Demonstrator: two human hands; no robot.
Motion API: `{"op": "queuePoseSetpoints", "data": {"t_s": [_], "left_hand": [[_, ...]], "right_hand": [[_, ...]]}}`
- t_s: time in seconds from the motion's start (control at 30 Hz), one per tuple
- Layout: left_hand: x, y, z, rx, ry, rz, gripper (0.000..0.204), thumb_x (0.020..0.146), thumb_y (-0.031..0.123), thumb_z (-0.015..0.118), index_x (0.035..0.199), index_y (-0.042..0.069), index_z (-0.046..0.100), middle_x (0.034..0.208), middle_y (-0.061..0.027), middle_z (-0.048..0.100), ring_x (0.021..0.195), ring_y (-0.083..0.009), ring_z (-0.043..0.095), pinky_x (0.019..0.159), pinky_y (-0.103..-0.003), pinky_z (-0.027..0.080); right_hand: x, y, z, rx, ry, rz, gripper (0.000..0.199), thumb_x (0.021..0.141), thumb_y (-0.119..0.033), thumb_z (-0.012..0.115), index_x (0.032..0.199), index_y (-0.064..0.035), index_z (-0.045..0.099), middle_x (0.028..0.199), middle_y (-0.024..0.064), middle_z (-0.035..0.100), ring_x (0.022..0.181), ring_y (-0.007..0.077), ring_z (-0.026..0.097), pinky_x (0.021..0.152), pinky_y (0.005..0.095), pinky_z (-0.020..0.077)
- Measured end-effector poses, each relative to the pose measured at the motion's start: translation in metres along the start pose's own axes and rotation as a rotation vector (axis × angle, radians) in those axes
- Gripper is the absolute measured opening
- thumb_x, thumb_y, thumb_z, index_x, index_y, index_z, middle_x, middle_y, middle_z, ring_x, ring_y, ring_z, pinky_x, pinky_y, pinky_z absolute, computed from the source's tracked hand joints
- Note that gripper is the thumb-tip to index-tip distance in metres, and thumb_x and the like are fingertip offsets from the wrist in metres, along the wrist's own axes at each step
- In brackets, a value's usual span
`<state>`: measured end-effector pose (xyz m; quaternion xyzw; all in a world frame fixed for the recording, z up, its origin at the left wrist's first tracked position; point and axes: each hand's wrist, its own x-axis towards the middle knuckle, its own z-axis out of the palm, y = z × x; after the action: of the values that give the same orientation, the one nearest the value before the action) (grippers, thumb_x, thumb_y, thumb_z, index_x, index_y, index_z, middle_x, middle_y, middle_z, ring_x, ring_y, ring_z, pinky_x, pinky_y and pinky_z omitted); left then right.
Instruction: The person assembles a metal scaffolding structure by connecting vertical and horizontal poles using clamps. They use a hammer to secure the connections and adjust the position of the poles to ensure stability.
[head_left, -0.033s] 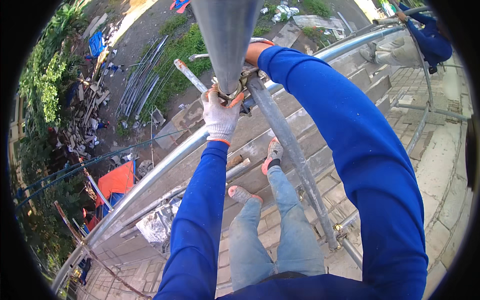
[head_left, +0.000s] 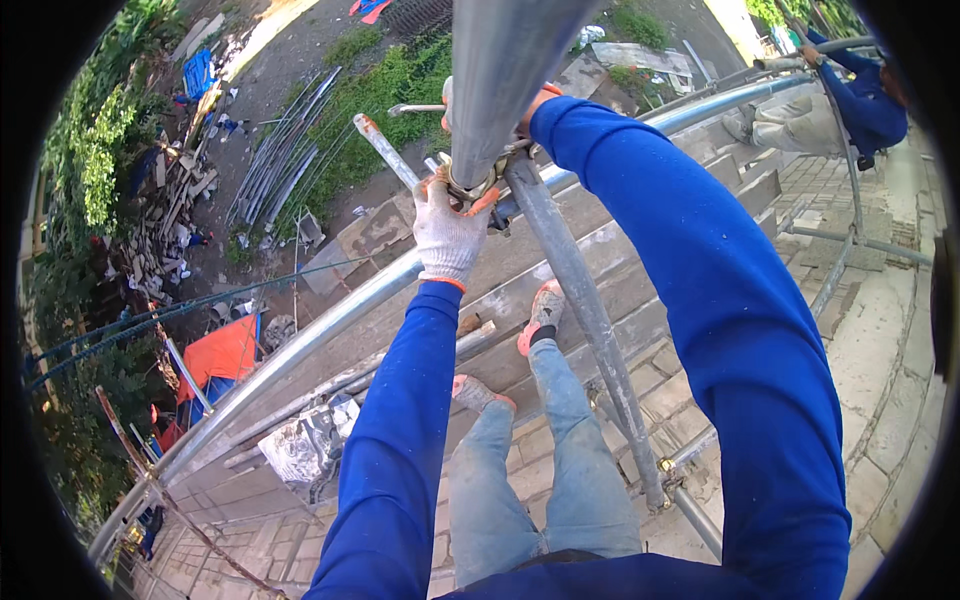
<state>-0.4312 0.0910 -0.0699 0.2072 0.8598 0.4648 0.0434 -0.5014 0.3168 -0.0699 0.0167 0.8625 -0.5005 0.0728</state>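
A thick grey scaffold tube [head_left: 510,70] rises toward me at the top centre. At its foot sits a metal scaffold clamp [head_left: 482,192], and my left hand [head_left: 448,240], in a white knit glove with orange fingertips, is closed on it. My right hand [head_left: 447,100] reaches round behind the tube, which hides most of it. Its fingers show left of the tube, wrapped on a slim metal rod-like tool [head_left: 415,108] whose other end is hidden. A short pipe [head_left: 385,150] sticks out beyond the clamp. A diagonal brace tube [head_left: 590,320] runs from beside the clamp toward me.
A long shiny rail tube [head_left: 300,370] crosses beneath my left arm. My feet stand on planks [head_left: 500,350]. At upper right another person [head_left: 850,110] is by the scaffold. Below lie bundled pipes [head_left: 285,150], scrap wood [head_left: 180,210] and an orange tarp [head_left: 222,350]; ropes [head_left: 190,305] stretch left.
The tube and clamp sit slightly further right in view. My right hand's fingers now show left of the tube, with the rod-like tool lying level. My left hand keeps its hold.
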Motion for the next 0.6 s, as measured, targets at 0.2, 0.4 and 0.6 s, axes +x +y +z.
{"op": "queuePoseSetpoints", "data": {"t_s": [0.2, 0.4, 0.6], "left_hand": [[-0.002, -0.037, -0.013, 0.031, -0.042, -0.026, 0.07, 0.071, 0.051, 0.087, 0.115, 0.002, 0.064, 0.107, -0.0169, 0.062, 0.083, -0.0294, 0.068, 0.072, -0.039, 0.056], [0.0, -0.023, -0.013, -0.049, -0.085, -0.081, 0.077, 0.069, 0.054, 0.086, 0.121, 0.005, 0.059, 0.111, -0.0192, 0.06, 0.088, -0.0372, 0.069, 0.074, -0.046, 0.058], [-0.005, -0.027, -0.005, -0.066, 0.007, -0.128, 0.084, 0.065, 0.05, 0.091, 0.122, 0.003, 0.051, 0.107, -0.0173, 0.062, 0.086, -0.0327, 0.071, 0.069, -0.04, 0.06]], "right_hand": [[0.02, -0.093, 0.027, -0.084, -0.25, 0.396, 0.035, 0.091, -0.031, 0.074, 0.113, -0.0045, 0.069, 0.091, 0.0042, 0.072, 0.054, 0.0067, 0.054, 0.05, 0.0243, 0.0463], [0.019, -0.097, 0.017, -0.129, -0.154, 0.502, 0.026, 0.088, -0.026, 0.073, 0.106, -0.0073, 0.072, 0.083, 0.0039, 0.072, 0.059, 0.0088, 0.057, 0.054, 0.0276, 0.0463], [0.033, -0.108, 0.025, -0.418, -0.616, 0.379, 0.027, 0.081, -0.022, 0.076, 0.105, -0.0084, 0.076, 0.081, 0.0049, 0.071, 0.066, 0.013, 0.062, 0.058, 0.0309, 0.0496]]}}
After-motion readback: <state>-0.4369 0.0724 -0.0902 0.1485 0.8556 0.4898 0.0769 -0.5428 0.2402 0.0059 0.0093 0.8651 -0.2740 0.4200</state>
